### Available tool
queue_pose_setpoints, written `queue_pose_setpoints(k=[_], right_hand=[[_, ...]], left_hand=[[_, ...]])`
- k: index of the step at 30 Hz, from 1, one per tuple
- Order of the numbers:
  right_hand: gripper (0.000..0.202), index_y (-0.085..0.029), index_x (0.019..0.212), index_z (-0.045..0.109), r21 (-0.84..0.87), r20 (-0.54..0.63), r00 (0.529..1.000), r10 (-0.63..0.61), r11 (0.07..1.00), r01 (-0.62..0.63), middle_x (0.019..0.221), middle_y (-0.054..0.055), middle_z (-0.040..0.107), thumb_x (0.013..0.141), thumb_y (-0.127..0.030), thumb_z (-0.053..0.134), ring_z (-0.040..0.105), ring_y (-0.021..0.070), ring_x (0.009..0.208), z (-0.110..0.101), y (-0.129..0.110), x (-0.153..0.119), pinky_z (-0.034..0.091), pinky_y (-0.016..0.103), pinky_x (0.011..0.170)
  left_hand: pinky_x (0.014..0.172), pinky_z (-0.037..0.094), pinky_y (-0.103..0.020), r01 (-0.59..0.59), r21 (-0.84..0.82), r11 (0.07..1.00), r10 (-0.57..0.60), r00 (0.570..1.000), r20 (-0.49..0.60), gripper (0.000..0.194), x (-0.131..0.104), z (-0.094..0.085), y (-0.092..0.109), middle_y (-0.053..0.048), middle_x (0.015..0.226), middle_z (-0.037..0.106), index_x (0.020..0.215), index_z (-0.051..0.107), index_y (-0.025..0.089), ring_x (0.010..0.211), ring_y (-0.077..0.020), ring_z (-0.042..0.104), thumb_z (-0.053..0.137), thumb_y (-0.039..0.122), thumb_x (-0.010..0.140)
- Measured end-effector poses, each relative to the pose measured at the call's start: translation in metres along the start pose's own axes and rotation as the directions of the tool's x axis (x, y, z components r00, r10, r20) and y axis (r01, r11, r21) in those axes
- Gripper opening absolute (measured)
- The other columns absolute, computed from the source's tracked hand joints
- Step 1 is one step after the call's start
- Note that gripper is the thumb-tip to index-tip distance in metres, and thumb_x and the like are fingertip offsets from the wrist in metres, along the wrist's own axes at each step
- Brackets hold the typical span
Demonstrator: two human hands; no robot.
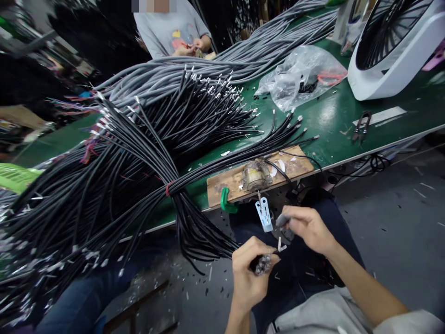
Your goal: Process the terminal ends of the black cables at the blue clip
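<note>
My left hand (251, 273) is closed around the near end of a bundle of black cables (205, 232); their pale, shiny tips (263, 264) poke out of the fist. A red tie (168, 189) binds the bundle farther up. Just right of it, my right hand (311, 227) is closed with its fingertips together. Something grey (283, 220) shows at those fingertips, perhaps a finger cover; whether they hold anything is hidden. A small white forked piece (281, 246) sticks up by my left fingertips. Above the hands, a light blue clip (264, 214) hangs on the shaft of a small motor (255, 175).
The motor sits on a wooden board (222, 185) with a green clamp (227, 202) at the table edge. Piles of black cables (194, 116) and grey cables (264, 51) cover the left and back. A plastic bag (295, 69), snips (362, 126) and white fan (365, 83) stand right. Another person (170, 32) works opposite.
</note>
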State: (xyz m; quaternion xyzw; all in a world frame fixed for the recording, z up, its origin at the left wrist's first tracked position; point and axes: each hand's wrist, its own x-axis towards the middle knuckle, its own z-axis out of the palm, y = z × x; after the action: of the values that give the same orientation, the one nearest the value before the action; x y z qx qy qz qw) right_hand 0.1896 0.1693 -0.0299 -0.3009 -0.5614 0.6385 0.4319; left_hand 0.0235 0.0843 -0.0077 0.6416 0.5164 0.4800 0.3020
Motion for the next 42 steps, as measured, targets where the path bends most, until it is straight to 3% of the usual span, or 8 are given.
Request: queue_pose_setpoints(k=[5, 11, 14, 17, 20, 24, 31, 42], right_hand=[[0.049, -0.015, 0.101, 0.069, 0.094, 0.178, 0.979, -0.103, 0.992, 0.087, 0.089, 0.008, 0.061, 0.071, -0.054, 0.074, 0.054, 0.0178, 0.079, 0.015, 0.01, -0.017, 0.046, 0.03, 0.07], [0.01, -0.018, 0.079, 0.071, -0.012, -0.158, 0.932, -0.325, 0.945, 0.327, 0.069, 0.004, 0.062, 0.082, -0.027, 0.07, 0.053, 0.0174, 0.067, 0.037, 0.019, -0.02, 0.044, 0.031, 0.062], [0.004, -0.019, 0.08, 0.071, -0.136, -0.143, 0.9, -0.412, 0.909, 0.395, 0.07, 0.005, 0.061, 0.082, -0.022, 0.069, 0.05, 0.0187, 0.069, 0.039, 0.021, -0.023, 0.042, 0.034, 0.065], [0.02, -0.019, 0.069, 0.067, 0.252, -0.019, 0.969, -0.247, 0.937, 0.244, 0.065, 0.003, 0.056, 0.08, -0.036, 0.071, 0.049, 0.0172, 0.065, 0.042, 0.025, -0.023, 0.04, 0.031, 0.06], [0.035, -0.018, 0.06, 0.06, 0.634, 0.109, 0.994, 0.014, 0.769, -0.08, 0.06, -0.001, 0.048, 0.07, -0.047, 0.076, 0.045, 0.013, 0.058, 0.046, 0.029, -0.018, 0.036, 0.026, 0.053], [0.037, -0.013, 0.057, 0.06, 0.535, 0.286, 0.927, 0.242, 0.762, -0.364, 0.055, -0.003, 0.048, 0.062, -0.043, 0.081, 0.039, 0.0074, 0.049, 0.034, 0.027, -0.005, 0.03, 0.022, 0.049], [0.039, -0.012, 0.062, 0.064, 0.445, 0.081, 0.957, 0.279, 0.849, -0.285, 0.058, -0.002, 0.056, 0.072, -0.048, 0.074, 0.044, 0.0075, 0.053, 0.013, 0.008, 0.038, 0.034, 0.02, 0.051], [0.04, -0.01, 0.069, 0.07, 0.632, 0.199, 0.94, 0.278, 0.697, -0.34, 0.056, -0.001, 0.056, 0.071, -0.05, 0.076, 0.047, 0.0067, 0.049, 0.04, -0.003, 0.046, 0.035, 0.019, 0.045]], left_hand=[[0.055, 0.036, -0.022, 0.069, 0.047, 0.996, -0.072, 0.996, 0.058, 0.019, -0.002, -0.001, 0.0, 0.001, 0.063, 0.058, 0.067, 0.057, 0.017, 0.056, -0.0105, 0.053, 0.051, 0.01, 0.083], [0.053, 0.031, -0.022, 0.128, 0.136, 0.982, -0.133, 0.991, 0.028, 0.029, -0.005, 0.002, 0.001, 0.003, 0.054, 0.045, 0.059, 0.047, 0.017, 0.051, -0.0092, 0.046, 0.045, 0.013, 0.088], [0.053, 0.031, -0.022, 0.197, 0.111, 0.974, -0.206, 0.976, 0.072, 0.036, 0.0, -0.002, 0.004, 0.003, 0.051, 0.043, 0.056, 0.044, 0.017, 0.049, -0.0087, 0.044, 0.045, 0.016, 0.092], [0.052, 0.033, -0.022, 0.152, -0.008, 0.988, -0.146, 0.963, 0.224, 0.035, 0.007, -0.009, 0.006, 0.002, 0.052, 0.047, 0.056, 0.05, 0.016, 0.049, -0.0089, 0.045, 0.047, 0.021, 0.091], [0.053, 0.037, -0.021, 0.072, -0.095, 0.993, -0.051, 0.976, 0.213, 0.021, 0.011, -0.011, 0.004, -0.001, 0.058, 0.057, 0.065, 0.06, 0.016, 0.053, -0.0108, 0.051, 0.057, 0.021, 0.085], [0.055, 0.038, -0.02, 0.054, -0.036, 0.998, -0.051, 0.995, 0.088, 0.014, 0.009, -0.005, -0.001, 0.001, 0.06, 0.058, 0.065, 0.061, 0.017, 0.055, -0.0102, 0.052, 0.065, 0.015, 0.078], [0.055, 0.04, -0.02, 0.003, -0.01, 1.0, -0.004, 0.999, -0.045, 0.014, 0.005, -0.002, -0.002, 0.003, 0.061, 0.059, 0.068, 0.06, 0.018, 0.056, -0.0098, 0.052, 0.07, 0.017, 0.078], [0.057, 0.04, -0.021, 0.08, -0.007, 0.997, -0.08, 0.991, -0.107, 0.013, 0.017, -0.003, -0.004, 0.002, 0.063, 0.056, 0.069, 0.063, 0.017, 0.059, -0.0104, 0.052, 0.066, 0.018, 0.082]])
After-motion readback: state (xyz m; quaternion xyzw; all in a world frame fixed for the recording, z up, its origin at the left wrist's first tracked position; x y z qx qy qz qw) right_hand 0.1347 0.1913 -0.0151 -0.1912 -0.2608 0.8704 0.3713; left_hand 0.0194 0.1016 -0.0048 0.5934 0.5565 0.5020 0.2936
